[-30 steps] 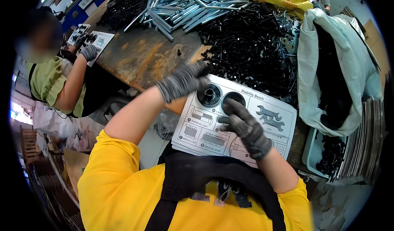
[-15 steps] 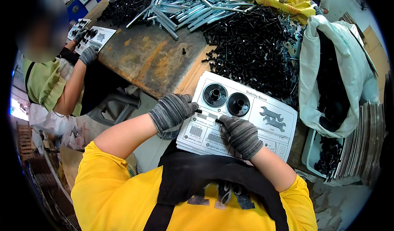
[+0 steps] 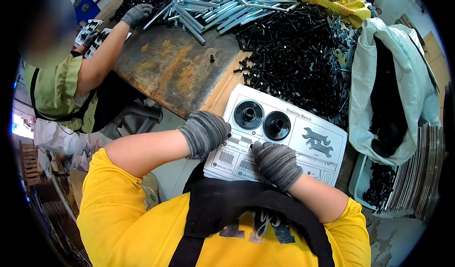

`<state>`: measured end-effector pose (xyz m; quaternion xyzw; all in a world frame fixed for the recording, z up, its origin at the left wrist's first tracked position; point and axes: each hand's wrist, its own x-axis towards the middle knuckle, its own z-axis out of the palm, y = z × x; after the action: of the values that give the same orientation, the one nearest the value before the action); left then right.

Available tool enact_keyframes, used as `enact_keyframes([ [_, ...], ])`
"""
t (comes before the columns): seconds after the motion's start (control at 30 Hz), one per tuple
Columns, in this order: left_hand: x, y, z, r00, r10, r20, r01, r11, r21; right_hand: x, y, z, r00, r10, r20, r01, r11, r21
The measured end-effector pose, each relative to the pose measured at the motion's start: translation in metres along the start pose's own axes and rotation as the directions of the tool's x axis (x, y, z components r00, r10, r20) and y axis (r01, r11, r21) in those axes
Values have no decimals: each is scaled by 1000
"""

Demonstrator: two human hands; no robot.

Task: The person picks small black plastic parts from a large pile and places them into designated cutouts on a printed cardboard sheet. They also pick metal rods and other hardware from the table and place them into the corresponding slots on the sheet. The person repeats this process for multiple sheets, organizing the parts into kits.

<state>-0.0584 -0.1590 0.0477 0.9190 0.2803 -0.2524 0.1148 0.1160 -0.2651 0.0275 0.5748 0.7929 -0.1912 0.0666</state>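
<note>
A stack of white printed cards (image 3: 289, 113) lies tilted at the table's edge before me. Two round black flanged caps (image 3: 249, 114) sit side by side on its upper left. Beside them show two grey open-end wrench shapes (image 3: 318, 142); whether real or printed I cannot tell. My left hand (image 3: 206, 133), in a grey knit glove, is closed at the card's left edge, a small dark bolt end showing at its fingertips. My right hand (image 3: 277, 165), gloved alike, is closed low over the card's printed outlines. A dark tip shows at its fingers; most of that piece is hidden.
A heap of black bolts (image 3: 296, 54) lies beyond the cards, with silver metal tubes (image 3: 222, 4) farther back. At right stand a white sack (image 3: 407, 72), a plastic bin (image 3: 360, 177) and stacked cardboard (image 3: 417, 167). A co-worker (image 3: 61, 91) sits at left; one loose bolt (image 3: 212, 58) lies mid-table.
Both my hands have shifted slightly; the bolts at their fingertips now show less. The co-worker's gloved hand has moved from their card to the dark heap at the back.
</note>
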Motion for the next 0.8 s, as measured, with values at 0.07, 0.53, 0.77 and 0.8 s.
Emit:
enact_keyframes([
  [0.07,5,-13,0,1000,-3,-23,-2,978,-211,9,5,2,999,48,15,-49,993,104],
  [0.53,-2,-4,28,887,84,-453,-192,962,-197,-1,-7,-5,966,10,-259,32,987,155],
  [0.77,-13,-3,57,807,-32,-590,-151,954,-259,-17,11,15,964,12,-266,56,967,248],
  [0.8,-9,-3,63,762,-4,-648,-192,954,-232,-16,9,14,967,4,-254,60,968,245],
])
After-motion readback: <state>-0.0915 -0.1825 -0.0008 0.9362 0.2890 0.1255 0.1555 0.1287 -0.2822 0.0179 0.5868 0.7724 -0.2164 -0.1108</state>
